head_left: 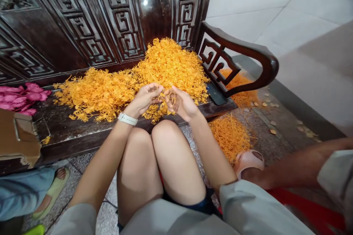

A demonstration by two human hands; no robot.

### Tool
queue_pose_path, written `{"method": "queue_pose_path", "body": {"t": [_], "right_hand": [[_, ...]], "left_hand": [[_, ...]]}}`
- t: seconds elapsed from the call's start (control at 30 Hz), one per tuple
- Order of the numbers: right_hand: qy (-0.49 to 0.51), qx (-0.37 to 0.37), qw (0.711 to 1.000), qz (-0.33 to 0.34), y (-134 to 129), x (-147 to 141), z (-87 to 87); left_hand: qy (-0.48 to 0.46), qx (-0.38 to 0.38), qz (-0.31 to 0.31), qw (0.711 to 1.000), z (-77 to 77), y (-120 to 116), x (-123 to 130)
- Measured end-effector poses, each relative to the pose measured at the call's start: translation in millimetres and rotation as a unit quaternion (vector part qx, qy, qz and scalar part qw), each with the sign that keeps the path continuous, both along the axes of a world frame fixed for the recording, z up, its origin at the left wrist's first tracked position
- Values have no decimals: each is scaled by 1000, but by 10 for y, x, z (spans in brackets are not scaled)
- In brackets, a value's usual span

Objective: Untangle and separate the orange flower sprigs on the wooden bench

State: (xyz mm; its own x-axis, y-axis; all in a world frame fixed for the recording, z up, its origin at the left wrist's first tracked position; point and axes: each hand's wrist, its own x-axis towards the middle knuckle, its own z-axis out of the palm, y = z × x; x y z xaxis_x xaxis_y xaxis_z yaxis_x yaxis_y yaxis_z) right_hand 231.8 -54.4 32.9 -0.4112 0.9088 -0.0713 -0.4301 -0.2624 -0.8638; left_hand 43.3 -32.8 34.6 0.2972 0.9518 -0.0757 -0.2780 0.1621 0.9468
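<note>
Carved dark-wood bench seat (66, 132): orange plastic-flower heap (154, 73) at 12 o'clock. Left hand (143, 100), right hand (180, 103) pinch one orange sprig (162, 103). Risk: pieces sliding off seat edge onto floor.

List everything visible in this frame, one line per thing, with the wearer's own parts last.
Orange plastic flower sprigs: one big heap, on the dark carved wooden bench.
Orange stripped stems: one pile, on the floor right of the bench.
Pink plastic flowers: one bunch, bench's left end.
Brown cardboard box: one, lower left.
Dark phone: one, under the armrest.
Other people's sandalled feet: pink at right, green at left.
Left hand, white wristband: pinching a small orange sprig.
Right hand: gripping the same sprig.
</note>
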Motion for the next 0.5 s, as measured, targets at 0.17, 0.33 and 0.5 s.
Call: {"method": "queue_pose_path", "body": {"t": [0.17,0.33,0.5], "right_hand": [[-168,75,970,-160,26,94,-153],[-173,134,972,-86,-76,-35,-323],[-166,270,937,146,-522,-78,67]], "left_hand": [[-61,-11,148,987,1,68,-75],[-71,-13,212,975,-31,113,-62],[-53,8,308,950,-52,169,-105]]}}
